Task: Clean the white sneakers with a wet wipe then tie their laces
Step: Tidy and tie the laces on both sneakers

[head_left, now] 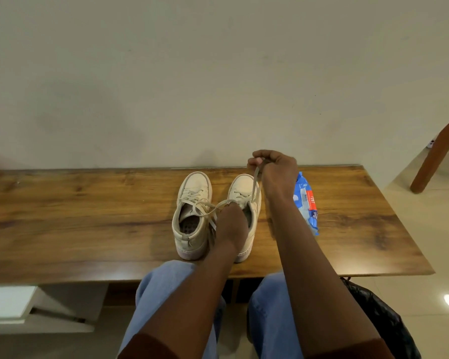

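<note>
Right hand (275, 172) raised over the table's far edge, thumb and fingers pinching one lace (255, 182) end, lace pulled taut up from the right-side sneaker (244, 187). Left hand (230, 224) down at that sneaker's opening, back of hand to camera, fingertips hidden; cannot tell if it grips anything. Its wrist covers most of the sneaker's heel and inner side. A loose lace loop (205, 206) runs from the left hand across the left-side sneaker (192, 203), which touches or nearly touches its pair; the gap is hidden by the forearm. Both sneakers mid-table (75, 216), toes toward the far edge by the wall, heels near the front edge. Blue wipes pack (307, 203) just right of the right forearm, partly covered by it, print too small to read. Bare wood wide on the left, less on the right. Jeans knees (163, 286) under the front edge. Chair leg (436, 154) cut off top right; black bag (381, 314) bottom right, partly out of frame.
</note>
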